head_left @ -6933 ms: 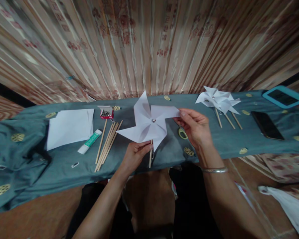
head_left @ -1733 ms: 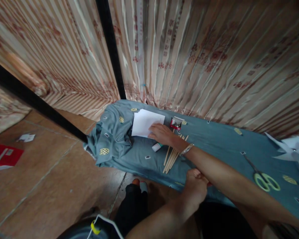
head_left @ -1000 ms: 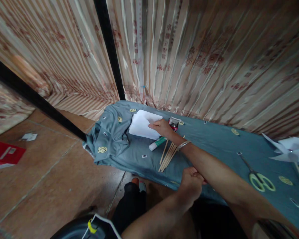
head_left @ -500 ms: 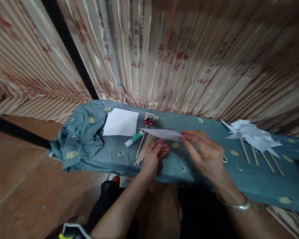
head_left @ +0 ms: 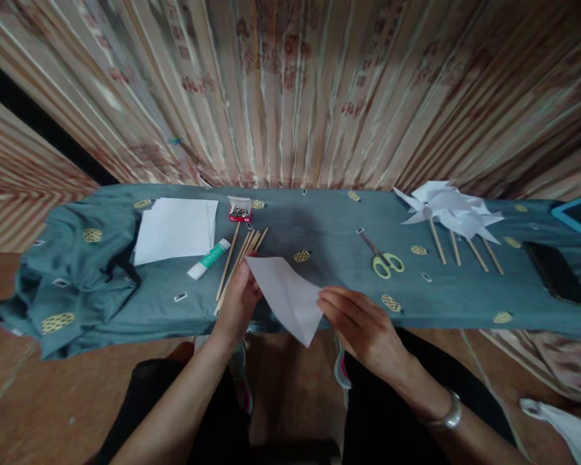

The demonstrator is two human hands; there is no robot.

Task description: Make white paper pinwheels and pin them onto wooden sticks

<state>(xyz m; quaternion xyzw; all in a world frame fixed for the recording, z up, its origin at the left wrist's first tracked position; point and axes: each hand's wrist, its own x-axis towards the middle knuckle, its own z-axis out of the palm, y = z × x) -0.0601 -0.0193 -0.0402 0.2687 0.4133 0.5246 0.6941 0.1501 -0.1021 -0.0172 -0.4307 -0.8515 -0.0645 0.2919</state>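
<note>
Between my two hands a square sheet of white paper [head_left: 290, 297] hangs tilted above the front edge of the cloth. My left hand [head_left: 239, 297] pinches its upper left corner, and my right hand [head_left: 356, 316] grips the right corner between thumb and fingers. A faint crease runs across the sheet. Several thin wooden sticks [head_left: 229, 261] lie just beyond my left hand, partly covered by it. A green and white glue stick [head_left: 209, 259] rests to their left. Green-handled scissors [head_left: 382, 257] lie beyond my right hand, their blades pointing away from me.
A stack of white paper [head_left: 177, 229] lies at the left, near a small red box of metal pins [head_left: 241, 210]. White paper pinwheels [head_left: 452, 210] on sticks lie at the right, beside a black phone [head_left: 558, 272] and a blue-edged device [head_left: 578, 216]. The blue-grey cloth [head_left: 329, 219] is bunched at left.
My left hand, free before, has taken hold of the paper's corner. The sheet has come down nearer to me and turned its face up. My view has shifted right, uncovering the scissors and phone.
</note>
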